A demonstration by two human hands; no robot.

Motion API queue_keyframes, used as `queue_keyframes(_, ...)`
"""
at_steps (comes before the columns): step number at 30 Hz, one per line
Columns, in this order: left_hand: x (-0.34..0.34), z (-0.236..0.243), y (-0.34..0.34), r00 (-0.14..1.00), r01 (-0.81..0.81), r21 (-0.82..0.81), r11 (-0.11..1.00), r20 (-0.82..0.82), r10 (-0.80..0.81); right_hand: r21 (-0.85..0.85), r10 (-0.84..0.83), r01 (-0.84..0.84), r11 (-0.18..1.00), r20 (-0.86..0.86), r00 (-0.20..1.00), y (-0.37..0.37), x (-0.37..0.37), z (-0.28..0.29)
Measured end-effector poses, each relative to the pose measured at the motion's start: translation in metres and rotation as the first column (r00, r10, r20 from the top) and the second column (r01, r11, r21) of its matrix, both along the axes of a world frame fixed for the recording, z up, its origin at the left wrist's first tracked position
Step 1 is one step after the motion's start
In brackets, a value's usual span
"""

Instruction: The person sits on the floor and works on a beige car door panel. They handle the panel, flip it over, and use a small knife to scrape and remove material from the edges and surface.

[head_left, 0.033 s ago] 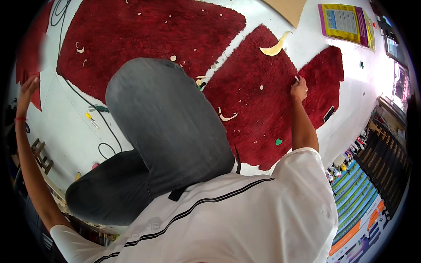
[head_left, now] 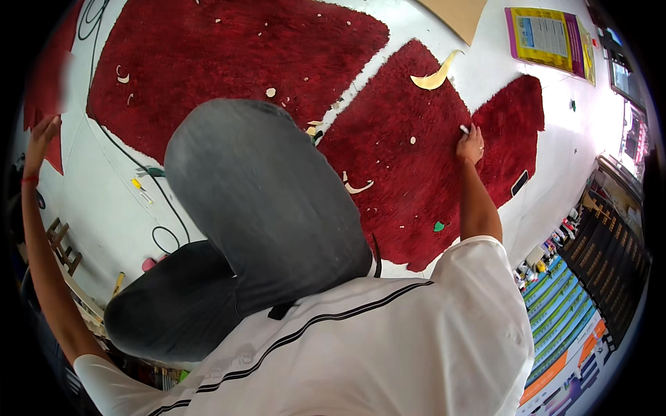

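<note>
My right hand (head_left: 470, 145) is closed around a small white stick-like thing (head_left: 465, 129), mostly hidden by the fingers. It rests at the right edge of the middle red shaggy carpet piece (head_left: 395, 132), beside a smaller red carpet piece (head_left: 510, 114). At the far left, my outstretched left hand (head_left: 41, 142) has its fingers closed at the edge of a red sheet-like piece (head_left: 45, 90), partly blurred. A large red carpet piece (head_left: 229, 48) lies beyond my knee. A curved cream offcut (head_left: 433, 78) lies across the middle piece's far edge.
Small pale scraps (head_left: 359, 187) and a green scrap (head_left: 439, 227) dot the carpet. A black phone-like slab (head_left: 519, 182) lies on the right piece. Left of my knee are a black cable (head_left: 125, 145) and a yellow-handled tool (head_left: 141, 191). A yellow-purple package (head_left: 548, 38) lies far right.
My right hand has shifted slightly left and down, and the white thing now points more to the left. My left hand has moved up and left a little. My knee has dropped slightly.
</note>
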State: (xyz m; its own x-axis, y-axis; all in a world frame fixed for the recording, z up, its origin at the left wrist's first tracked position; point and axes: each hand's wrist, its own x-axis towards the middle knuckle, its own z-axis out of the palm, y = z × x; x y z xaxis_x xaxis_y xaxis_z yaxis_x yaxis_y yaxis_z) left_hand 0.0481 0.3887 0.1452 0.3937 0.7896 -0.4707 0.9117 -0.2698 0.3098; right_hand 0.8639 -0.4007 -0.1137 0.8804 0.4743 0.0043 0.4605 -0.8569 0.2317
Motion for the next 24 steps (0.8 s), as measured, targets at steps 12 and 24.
queue_keyframes(12,0.28,0.068,-0.122,0.915,0.397,0.139,0.907,-0.132,-0.381,0.171,0.233,-0.28,0.945,0.248,0.94,-0.015,-0.039,-0.017)
queue_keyframes(24,0.217,0.027,-0.413,0.879,0.011,0.321,0.947,0.448,-0.162,0.043,0.108,-0.131,0.99,0.344,0.933,-0.039,-0.018,-0.062)
